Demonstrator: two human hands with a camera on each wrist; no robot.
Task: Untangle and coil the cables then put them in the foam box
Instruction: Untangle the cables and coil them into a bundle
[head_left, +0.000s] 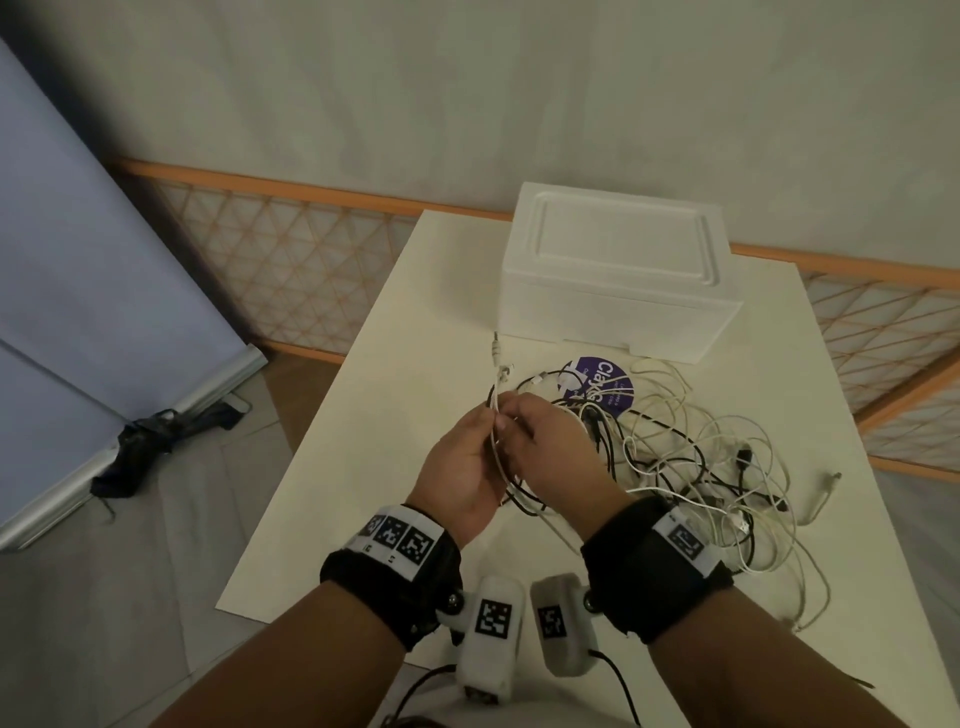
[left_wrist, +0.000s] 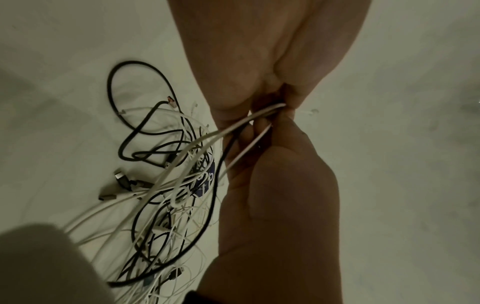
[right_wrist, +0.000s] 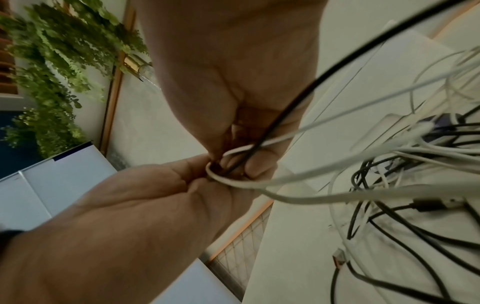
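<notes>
Above table (head_left: 363, 467) | left hand (head_left: 462, 467), right hand (head_left: 550, 447) raised together | fingers pinching white cable (head_left: 496, 415)

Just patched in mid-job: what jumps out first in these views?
Both hands meet above the table's middle, the left hand and right hand pinching a white cable pulled up from the pile. To their right sprawls a tangle of black and white cables over a purple round sticker. Behind it, at the far edge, sits the white foam box, lid on.
</notes>
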